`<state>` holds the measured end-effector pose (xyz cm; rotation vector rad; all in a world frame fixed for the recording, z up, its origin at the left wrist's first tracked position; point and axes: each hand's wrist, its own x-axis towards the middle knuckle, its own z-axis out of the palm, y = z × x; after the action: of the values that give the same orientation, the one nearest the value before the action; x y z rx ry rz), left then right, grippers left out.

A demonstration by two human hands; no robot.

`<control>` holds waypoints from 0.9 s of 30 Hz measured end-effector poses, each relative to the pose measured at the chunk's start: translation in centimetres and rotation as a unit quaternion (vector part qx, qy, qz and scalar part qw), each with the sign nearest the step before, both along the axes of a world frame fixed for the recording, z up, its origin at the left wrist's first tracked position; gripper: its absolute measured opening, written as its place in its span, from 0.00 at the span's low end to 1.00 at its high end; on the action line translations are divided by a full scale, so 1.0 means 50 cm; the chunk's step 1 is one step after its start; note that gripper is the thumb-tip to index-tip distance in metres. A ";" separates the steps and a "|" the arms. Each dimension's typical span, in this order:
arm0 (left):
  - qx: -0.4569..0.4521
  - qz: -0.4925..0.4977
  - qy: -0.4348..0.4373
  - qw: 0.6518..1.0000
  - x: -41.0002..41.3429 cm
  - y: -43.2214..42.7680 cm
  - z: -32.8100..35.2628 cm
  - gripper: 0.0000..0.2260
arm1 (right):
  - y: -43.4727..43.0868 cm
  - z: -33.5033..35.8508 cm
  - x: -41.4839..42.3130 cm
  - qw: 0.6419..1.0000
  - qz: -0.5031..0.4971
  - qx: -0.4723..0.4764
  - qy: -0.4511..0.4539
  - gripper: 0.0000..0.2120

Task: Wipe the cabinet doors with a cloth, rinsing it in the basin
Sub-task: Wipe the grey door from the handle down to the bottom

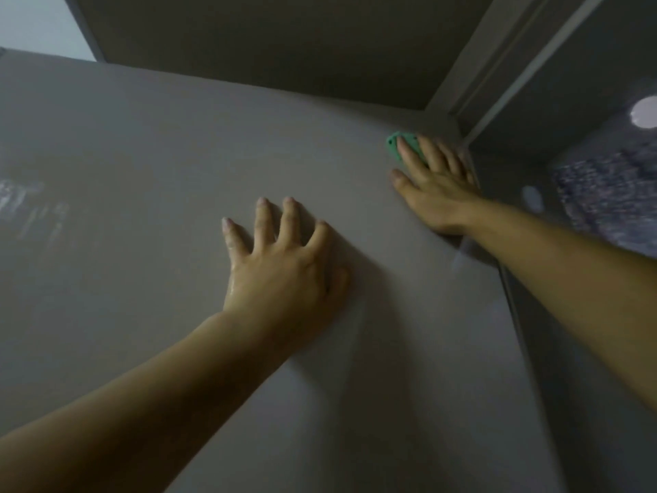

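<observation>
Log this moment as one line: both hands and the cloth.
step: wipe door | left hand: flat on cabinet door, fingers spread | right hand: fingers pressing green cloth near door's upper right corner

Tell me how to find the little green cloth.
Find the big flat grey cabinet door filling the view. Go to its top right corner, where the right hand presses. The small mint-green cloth peeks from under that hand, the only bright colour.

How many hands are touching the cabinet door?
2. The left hand rests spread mid-door; the right hand presses a green cloth near the upper right corner of the cabinet door.
</observation>
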<state>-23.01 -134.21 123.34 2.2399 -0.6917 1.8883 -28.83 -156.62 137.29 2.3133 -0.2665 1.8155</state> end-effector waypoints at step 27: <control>0.031 -0.038 -0.029 0.998 0.017 0.000 0.004 0.36 | 0.020 -0.194 0.005 0.992 0.006 -0.119 0.033 0.40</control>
<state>-22.18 -134.19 123.56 2.1699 -0.8430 1.9291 -28.56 -155.63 127.59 2.2081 -0.0250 1.6693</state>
